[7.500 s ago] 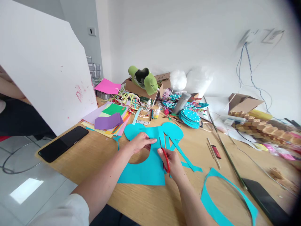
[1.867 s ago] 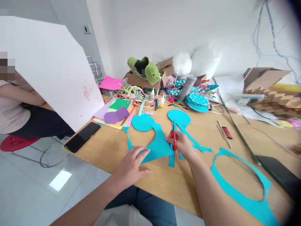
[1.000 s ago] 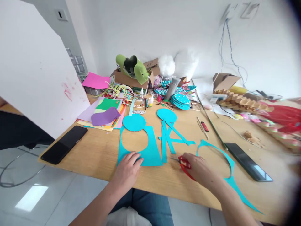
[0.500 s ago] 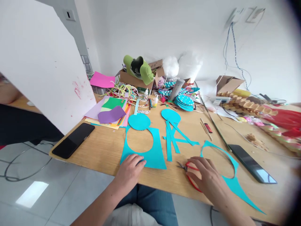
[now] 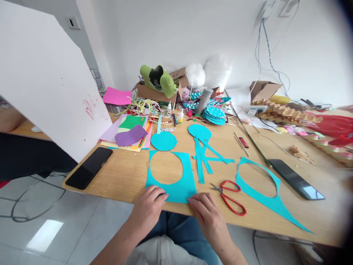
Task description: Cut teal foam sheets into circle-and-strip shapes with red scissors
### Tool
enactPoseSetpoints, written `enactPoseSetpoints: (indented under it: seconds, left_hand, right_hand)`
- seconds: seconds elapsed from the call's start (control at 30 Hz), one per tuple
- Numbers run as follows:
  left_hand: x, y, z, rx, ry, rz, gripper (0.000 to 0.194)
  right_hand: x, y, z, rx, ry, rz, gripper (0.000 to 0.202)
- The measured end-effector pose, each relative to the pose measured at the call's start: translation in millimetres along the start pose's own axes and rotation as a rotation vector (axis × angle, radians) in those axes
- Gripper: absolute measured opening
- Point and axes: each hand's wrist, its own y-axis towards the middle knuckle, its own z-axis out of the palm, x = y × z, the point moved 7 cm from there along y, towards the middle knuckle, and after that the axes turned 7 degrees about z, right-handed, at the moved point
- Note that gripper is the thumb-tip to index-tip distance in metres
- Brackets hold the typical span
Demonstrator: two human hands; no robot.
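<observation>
A blue paper sheet (image 5: 173, 192) with a large round hole lies at the table's near edge. My left hand (image 5: 150, 207) is closed on its near left part, fingers curled together over the edge. At the near right corner, my right hand (image 5: 208, 211) pinches the paper between thumb and fingers. Red-handled scissors (image 5: 231, 197) lie on the table to the right of that hand, blades slightly apart. A blue paper disc (image 5: 163, 141) rests just beyond the sheet. Farther right are another blue disc (image 5: 199, 131) and several blue strips (image 5: 199, 165), some crossing each other.
A blue paper offcut (image 5: 259, 195) and a phone (image 5: 296, 179) lie to the right. Another phone (image 5: 89, 167) and stacked coloured papers (image 5: 131, 135) are on the left. Glue bottles (image 5: 181, 116), a grey flask (image 5: 204, 101) and craft materials crowd the back. A white board (image 5: 52, 73) stands at left.
My right hand has let go of the scissors and moved left to the sheet's corner. The sheet has shifted slightly toward me, away from the disc. My left hand stays on the sheet.
</observation>
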Motion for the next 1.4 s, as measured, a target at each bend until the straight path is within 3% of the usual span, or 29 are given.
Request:
enactPoseSetpoints:
  seconds: [0.17, 0.37, 0.7, 1.4]
  left_hand:
    - [17.6, -16.5, -18.1, -0.025, -0.099, -0.049, 0.019]
    - [33.8, -27.7, -18.9, -0.053, -0.168, -0.079, 0.017]
    - [34.7, -30.9, -18.7, -0.065, -0.202, -0.019, 0.014]
    - [34.7, -32.1, -18.5, -0.103, -0.185, -0.005, 0.015]
  right_hand:
    - [-3.4, -6.3, -1.5, -0.024, 0.049, 0.049, 0.021]
    - [-7.9, -6.8, -2.0, -0.05, 0.055, 0.082, 0.017]
    - [-12.7, -19.7, -6.1, -0.156, 0.007, 0.105, 0.019]
    - [-15.7, -17.2, -5.6, -0.172, -0.01, 0.136, 0.019]
